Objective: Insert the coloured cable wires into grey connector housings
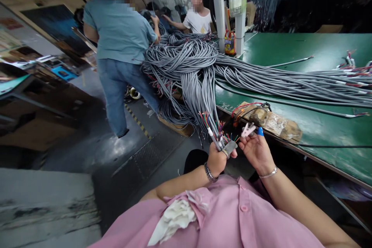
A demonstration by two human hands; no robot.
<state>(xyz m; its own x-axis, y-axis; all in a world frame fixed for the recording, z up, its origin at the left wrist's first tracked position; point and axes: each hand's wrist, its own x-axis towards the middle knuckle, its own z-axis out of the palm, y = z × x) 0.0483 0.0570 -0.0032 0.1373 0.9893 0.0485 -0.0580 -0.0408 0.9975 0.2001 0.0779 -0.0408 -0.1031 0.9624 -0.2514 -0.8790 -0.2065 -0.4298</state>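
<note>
My left hand (217, 159) is closed around the ends of several grey cables (214, 138), with a grey cover on its thumb. From these ends fan thin stripped wires in red, green, blue, orange and other colours. Just to the right, my right hand (258, 154) pinches a pale pink clothes peg (248, 130) close to the wire tips. One of its fingers wears a blue cover. Whether the peg touches a wire is too small to tell.
A large heap of grey cables (186, 56) hangs over the corner of the green table (328, 131). A worn, tape-wrapped block (270, 122) lies at the table's edge. One co-worker (122, 35) stands at the left of the heap; another person (200, 19) is behind it. White posts (217, 7) rise from the table.
</note>
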